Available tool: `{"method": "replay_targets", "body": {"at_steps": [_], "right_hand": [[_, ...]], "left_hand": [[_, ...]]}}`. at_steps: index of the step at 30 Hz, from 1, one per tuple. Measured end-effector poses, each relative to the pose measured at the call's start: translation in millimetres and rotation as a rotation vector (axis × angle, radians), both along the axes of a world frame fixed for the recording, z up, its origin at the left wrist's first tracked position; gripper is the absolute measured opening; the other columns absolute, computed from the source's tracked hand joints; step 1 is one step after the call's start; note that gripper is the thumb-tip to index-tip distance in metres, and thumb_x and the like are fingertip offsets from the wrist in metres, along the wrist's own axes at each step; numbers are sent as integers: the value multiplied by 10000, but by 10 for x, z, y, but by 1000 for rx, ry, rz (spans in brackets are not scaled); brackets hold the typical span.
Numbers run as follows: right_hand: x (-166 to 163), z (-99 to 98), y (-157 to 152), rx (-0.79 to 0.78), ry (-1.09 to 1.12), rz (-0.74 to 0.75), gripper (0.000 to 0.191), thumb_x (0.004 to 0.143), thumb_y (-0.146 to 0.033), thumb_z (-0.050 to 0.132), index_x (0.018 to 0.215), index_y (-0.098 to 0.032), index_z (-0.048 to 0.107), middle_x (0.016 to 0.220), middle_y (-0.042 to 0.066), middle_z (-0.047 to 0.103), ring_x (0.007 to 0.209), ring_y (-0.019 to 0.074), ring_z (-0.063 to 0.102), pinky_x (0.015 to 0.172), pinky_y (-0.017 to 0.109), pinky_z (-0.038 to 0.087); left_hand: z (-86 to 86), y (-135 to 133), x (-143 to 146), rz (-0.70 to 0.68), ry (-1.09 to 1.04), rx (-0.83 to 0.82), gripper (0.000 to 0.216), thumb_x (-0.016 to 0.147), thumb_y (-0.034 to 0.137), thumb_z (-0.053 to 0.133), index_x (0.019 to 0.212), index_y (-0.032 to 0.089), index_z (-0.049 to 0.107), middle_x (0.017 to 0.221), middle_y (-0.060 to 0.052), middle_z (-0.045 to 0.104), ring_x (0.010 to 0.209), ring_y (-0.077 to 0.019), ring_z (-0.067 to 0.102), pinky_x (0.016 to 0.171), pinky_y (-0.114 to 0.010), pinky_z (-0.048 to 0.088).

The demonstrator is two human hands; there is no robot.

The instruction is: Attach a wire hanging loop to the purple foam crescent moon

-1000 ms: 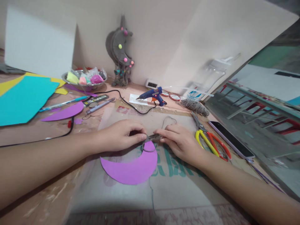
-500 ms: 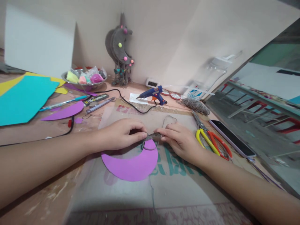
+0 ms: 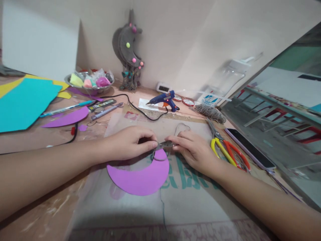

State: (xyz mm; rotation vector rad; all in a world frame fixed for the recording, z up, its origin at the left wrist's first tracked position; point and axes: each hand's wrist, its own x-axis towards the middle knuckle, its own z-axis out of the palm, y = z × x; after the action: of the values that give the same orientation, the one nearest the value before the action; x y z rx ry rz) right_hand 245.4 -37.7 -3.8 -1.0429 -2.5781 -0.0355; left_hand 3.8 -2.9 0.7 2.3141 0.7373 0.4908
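Observation:
A purple crescent of craft foam (image 3: 140, 179) lies on a clear plastic sheet (image 3: 185, 201) in front of me. At its upper tip my left hand (image 3: 130, 142) and my right hand (image 3: 194, 149) meet, both with fingers pinched on a thin grey string (image 3: 164, 145) that loops at the tip. More of the string trails behind my right hand and down toward the near edge.
Yellow and red scissors (image 3: 225, 150) and a phone (image 3: 250, 149) lie to the right. A blue glue gun (image 3: 164, 99) with its black cord, a twine bundle (image 3: 210, 113), a bowl of coloured pieces (image 3: 89, 83), teal foam sheets (image 3: 22, 102) and a grey moon hanging (image 3: 127, 50) stand behind.
Both hands stay pinched on the string at the crescent's tip. The view has shifted slightly; nothing else moved.

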Motion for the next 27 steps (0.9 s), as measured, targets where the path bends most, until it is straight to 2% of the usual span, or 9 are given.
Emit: {"method": "replay_targets", "body": {"at_steps": [17,27], "right_hand": [[-25,19,-9,60,-15,29,247,925,-242,448,1104,-166,600,706,28,525,674,156,475,601,279,353],[-10,2,-16,-3,9,-22,277,938,-257,406,1130,-159,579,793,69,568,727,171,495,641,291,392]], "left_hand": [[-16,22,-10,-55,-7,32,210,886,287,436,802,159,581,727,10,586,691,-121,530,645,-222,385],[1,-4,0,17,-16,-3,188,868,261,461,821,158,611,726,14,607,677,-116,529,627,-214,375]]}}
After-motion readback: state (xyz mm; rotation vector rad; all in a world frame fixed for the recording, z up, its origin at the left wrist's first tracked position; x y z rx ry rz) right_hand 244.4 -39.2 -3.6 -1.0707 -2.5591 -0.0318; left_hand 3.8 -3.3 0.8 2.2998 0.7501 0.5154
